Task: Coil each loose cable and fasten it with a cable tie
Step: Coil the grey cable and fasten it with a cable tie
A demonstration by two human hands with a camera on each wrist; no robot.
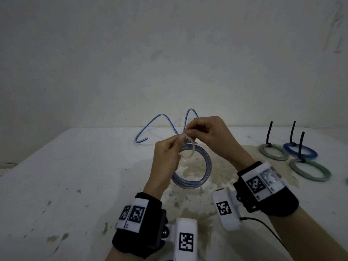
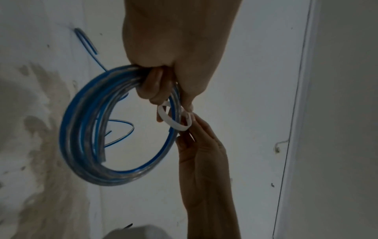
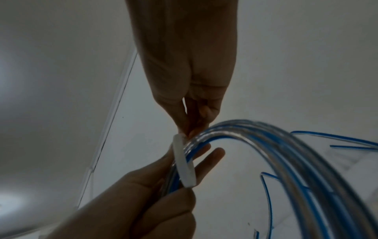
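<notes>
A coil of clear, blue-striped cable (image 1: pixel 195 178) hangs upright just above the white table (image 1: pixel 75 176). My left hand (image 1: pixel 178 141) grips the coil's top (image 2: pixel 114 76) with curled fingers. A white cable tie (image 1: pixel 190 150) loops around the strands there (image 2: pixel 174 122). My right hand (image 1: pixel 189 132) pinches one end of the tie (image 3: pixel 180 140) between thumb and finger, close to my left fingertips. More of the same striped cable (image 1: pixel 160 121) arches loosely behind the hands; whether it joins the coil I cannot tell.
Three coiled cables lie at the right of the table, two greenish (image 1: pixel 273 152) (image 1: pixel 310 171) and one blue (image 1: pixel 301 150), each bound by a black tie standing upright. A wall (image 1: pixel 169 53) rises behind the table's far edge. Brown stains mark the tabletop under the hands.
</notes>
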